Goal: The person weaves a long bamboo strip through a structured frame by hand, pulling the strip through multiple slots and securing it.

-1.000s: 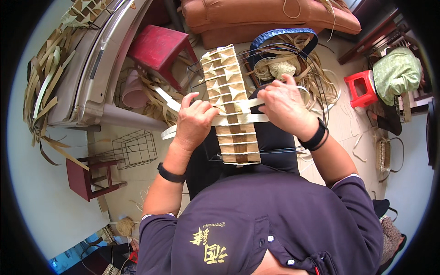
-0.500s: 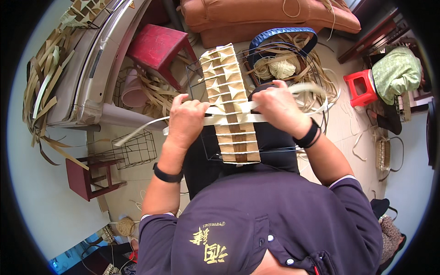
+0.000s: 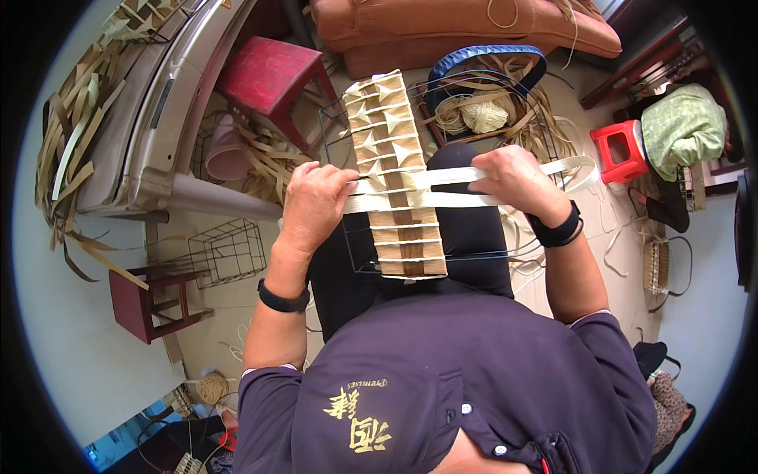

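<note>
Across my lap lies a long woven panel of tan and brown strips, crossed by white cords and set with folded star shapes at its far part. It sits on a dark wire frame. A cream flat strip runs crosswise over the panel in two bands and loops out at the right. My left hand is closed on the strip at the panel's left edge. To the right of the panel, my right hand pinches the strip and holds it taut. Its fingertips are partly hidden.
Beyond the panel, a blue-handled basket holds cream yarn balls. A red stool stands at left, a small red plastic stool at right. Loose strips lie around the floor. A sofa is at the back.
My right hand has moved right and slightly down, drawing the strip out along the panel. The loose end that stuck out left of my left hand no longer shows.
</note>
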Demonstrator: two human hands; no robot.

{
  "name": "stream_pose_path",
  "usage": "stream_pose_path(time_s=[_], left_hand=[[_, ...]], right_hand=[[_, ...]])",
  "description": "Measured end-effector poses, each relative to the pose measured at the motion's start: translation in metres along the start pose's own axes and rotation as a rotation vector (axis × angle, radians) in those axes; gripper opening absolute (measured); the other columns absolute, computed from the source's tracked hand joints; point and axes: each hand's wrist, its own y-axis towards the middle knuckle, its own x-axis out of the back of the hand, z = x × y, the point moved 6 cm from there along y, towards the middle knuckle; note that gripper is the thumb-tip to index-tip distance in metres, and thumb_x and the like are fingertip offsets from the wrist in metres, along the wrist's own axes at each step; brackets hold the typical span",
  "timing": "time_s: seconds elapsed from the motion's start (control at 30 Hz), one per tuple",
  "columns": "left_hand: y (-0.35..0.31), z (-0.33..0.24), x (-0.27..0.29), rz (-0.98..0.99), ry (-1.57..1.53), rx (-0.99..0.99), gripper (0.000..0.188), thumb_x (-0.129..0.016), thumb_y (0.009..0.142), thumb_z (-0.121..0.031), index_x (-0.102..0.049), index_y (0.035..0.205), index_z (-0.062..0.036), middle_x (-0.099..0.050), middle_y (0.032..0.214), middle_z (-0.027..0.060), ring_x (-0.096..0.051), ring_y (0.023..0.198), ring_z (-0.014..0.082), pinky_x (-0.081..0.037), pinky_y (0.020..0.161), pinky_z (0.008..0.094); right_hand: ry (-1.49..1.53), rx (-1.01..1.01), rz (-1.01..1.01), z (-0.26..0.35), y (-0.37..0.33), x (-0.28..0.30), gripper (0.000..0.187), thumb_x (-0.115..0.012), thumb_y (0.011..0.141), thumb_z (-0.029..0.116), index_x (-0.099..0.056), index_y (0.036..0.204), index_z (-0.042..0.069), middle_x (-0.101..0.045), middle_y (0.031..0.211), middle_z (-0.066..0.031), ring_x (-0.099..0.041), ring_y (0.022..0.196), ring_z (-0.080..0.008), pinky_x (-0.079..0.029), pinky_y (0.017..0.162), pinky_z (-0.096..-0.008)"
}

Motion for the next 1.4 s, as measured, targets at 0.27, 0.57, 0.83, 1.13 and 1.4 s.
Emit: stream_pose_path(time_s=[0.27, 0.57, 0.83, 1.13, 1.4], left_hand=[[-0.032, 0.044, 0.013, -0.113, -0.381, 0.390, 0.009, -0.075, 0.088, -0.007, -0.076, 0.096, -0.0023, -0.073, 0.090, 0.0102, -0.071, 0.079, 0.0223, -0.055, 0.072, 0.0332], [0.013, -0.011, -0.016, -0.100, -0.344, 0.030, 0.027, -0.072, 0.085, 0.005, -0.076, 0.110, -0.0062, -0.072, 0.107, 0.0098, -0.072, 0.091, 0.0256, -0.058, 0.080, 0.0338], [0.015, -0.015, -0.019, -0.068, -0.352, 0.054, 0.017, -0.076, 0.084, 0.001, -0.073, 0.100, -0.0054, -0.071, 0.103, 0.0099, -0.072, 0.091, 0.0277, -0.058, 0.079, 0.0349], [-0.023, 0.009, -0.017, -0.067, -0.170, 0.174, 0.025, -0.080, 0.087, -0.024, -0.063, 0.091, -0.0053, -0.062, 0.092, 0.0081, -0.062, 0.086, 0.0302, -0.050, 0.079, 0.0412], [-0.023, -0.003, -0.010, 0.031, -0.150, 0.173, 0.025, -0.081, 0.087, -0.025, -0.066, 0.095, -0.0063, -0.061, 0.093, 0.0080, -0.062, 0.090, 0.0299, -0.051, 0.080, 0.0403]], right_hand=[[-0.397, -0.625, -0.149, -0.181, -0.120, 0.075, 0.056, -0.084, 0.077, 0.020, -0.069, 0.130, 0.014, -0.072, 0.114, -0.0148, -0.068, 0.112, -0.0340, -0.054, 0.094, -0.0464], [0.159, 0.073, -0.279, 0.083, 0.025, -0.006, 0.025, -0.081, 0.085, 0.026, -0.068, 0.090, 0.005, -0.067, 0.087, -0.0090, -0.070, 0.080, -0.0300, -0.056, 0.071, -0.0404], [0.203, 0.107, -0.307, 0.076, 0.043, -0.029, 0.008, -0.069, 0.082, 0.006, -0.062, 0.085, 0.003, -0.064, 0.077, -0.0132, -0.067, 0.071, -0.0343, -0.054, 0.065, -0.0429], [0.419, 0.056, -0.356, 0.073, 0.029, -0.031, 0.007, -0.063, 0.087, 0.003, -0.056, 0.087, 0.002, -0.063, 0.081, -0.0189, -0.065, 0.075, -0.0417, -0.053, 0.068, -0.0491], [0.477, 0.067, -0.347, 0.074, 0.030, -0.029, 0.008, -0.063, 0.085, 0.002, -0.056, 0.087, 0.003, -0.063, 0.081, -0.0171, -0.065, 0.075, -0.0401, -0.052, 0.066, -0.0473]])
